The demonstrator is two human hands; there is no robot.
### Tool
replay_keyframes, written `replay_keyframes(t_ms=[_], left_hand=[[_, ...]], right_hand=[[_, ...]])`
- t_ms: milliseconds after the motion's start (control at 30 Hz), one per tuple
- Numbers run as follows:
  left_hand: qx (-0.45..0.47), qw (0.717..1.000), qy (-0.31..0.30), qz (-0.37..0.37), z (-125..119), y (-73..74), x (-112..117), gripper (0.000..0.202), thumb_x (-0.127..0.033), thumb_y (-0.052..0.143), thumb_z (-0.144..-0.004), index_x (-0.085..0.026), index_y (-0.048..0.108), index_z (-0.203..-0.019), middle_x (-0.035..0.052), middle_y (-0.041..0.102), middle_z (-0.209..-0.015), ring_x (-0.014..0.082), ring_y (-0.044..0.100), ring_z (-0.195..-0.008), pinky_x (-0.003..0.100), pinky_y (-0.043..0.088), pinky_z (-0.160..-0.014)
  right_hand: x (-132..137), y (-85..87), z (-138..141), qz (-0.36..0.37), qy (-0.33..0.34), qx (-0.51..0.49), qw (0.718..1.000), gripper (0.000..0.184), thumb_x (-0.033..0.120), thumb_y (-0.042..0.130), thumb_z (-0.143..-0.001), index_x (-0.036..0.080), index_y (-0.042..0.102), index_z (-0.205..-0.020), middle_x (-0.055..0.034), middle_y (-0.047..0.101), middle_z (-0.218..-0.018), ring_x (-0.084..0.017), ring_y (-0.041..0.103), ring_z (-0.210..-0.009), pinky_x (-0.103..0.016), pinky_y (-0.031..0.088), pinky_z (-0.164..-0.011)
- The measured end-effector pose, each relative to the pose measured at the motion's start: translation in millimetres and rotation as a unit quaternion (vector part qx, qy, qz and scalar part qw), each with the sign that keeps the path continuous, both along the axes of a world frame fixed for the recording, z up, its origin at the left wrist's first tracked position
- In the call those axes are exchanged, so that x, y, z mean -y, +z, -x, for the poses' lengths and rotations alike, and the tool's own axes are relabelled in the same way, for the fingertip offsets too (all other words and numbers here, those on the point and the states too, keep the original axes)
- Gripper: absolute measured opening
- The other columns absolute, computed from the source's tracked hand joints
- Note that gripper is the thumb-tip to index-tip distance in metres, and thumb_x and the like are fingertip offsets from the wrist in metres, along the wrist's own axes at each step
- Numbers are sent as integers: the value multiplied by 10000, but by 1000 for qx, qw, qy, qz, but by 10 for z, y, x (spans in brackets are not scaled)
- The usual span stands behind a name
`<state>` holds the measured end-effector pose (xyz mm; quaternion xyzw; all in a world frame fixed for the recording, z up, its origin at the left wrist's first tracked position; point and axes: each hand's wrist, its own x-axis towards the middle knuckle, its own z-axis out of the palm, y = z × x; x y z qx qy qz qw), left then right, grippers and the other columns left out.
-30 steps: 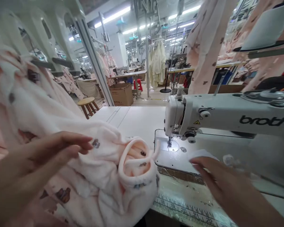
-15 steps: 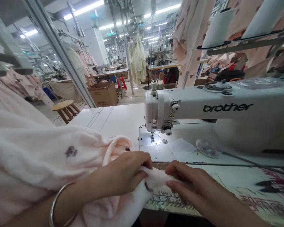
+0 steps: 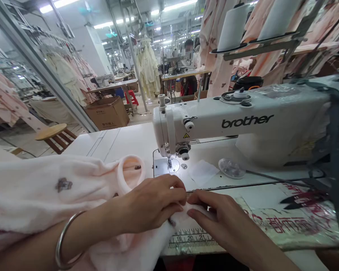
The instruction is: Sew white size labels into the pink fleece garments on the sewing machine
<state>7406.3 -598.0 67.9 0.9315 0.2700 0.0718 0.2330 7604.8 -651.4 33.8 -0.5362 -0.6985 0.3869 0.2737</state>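
Note:
A pale pink fleecy garment (image 3: 87, 177) with small brown printed motifs spreads over the left of the sewing table and hangs past its front edge. My left hand (image 3: 155, 203), a silver bangle on its wrist, pinches a part of the garment near the front edge. Close beside it, my right hand (image 3: 209, 214) grips the same cloth between thumb and fingers. A round banded opening of the garment stands up behind my left hand. The sewing machine (image 3: 211, 124), marked brother, is just beyond both hands, and no cloth lies under its needle.
A clear round dish (image 3: 231, 168) and a white scrap (image 3: 203, 172) lie right of the needle plate. Dark scissors (image 3: 302, 199) rest at the right. A printed ruler (image 3: 192, 239) runs along the front edge. Thread cones (image 3: 233, 28) stand above; a wooden stool (image 3: 52, 132) is at left.
The view has turned to the right, so the machine appears further left. My hands have drawn closer together, both still gripping the garment.

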Motion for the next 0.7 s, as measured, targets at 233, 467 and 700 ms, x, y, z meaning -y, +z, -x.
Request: replay_keyframes(t_ms=[233,467,700], left_hand=[[30,988,77,130,57,-78,-197,165,-333,582,-857,-197,604,-949,-18,636,-804,104,560,-720,198,388,-663],[20,959,144,243,84,-118,-351,152,-306,555,-805,-170,611,-764,-35,573,-681,94,504,-648,188,350,-571],[-6,945,250,209,-3,-434,-810,146,-294,559,-687,-153,595,-675,-24,531,-622,108,466,-608,187,293,-499]], right_hand=[[-79,30,76,-13,-28,35,999,90,219,507,-832,214,566,-765,56,548,-643,-114,488,-597,-225,323,-572],[-269,-12,125,32,-31,15,999,93,224,528,-814,199,526,-725,63,484,-608,-103,447,-590,-209,313,-535],[-892,-109,221,34,-45,176,983,93,183,515,-772,202,544,-686,13,586,-676,-157,550,-673,-237,343,-574]])
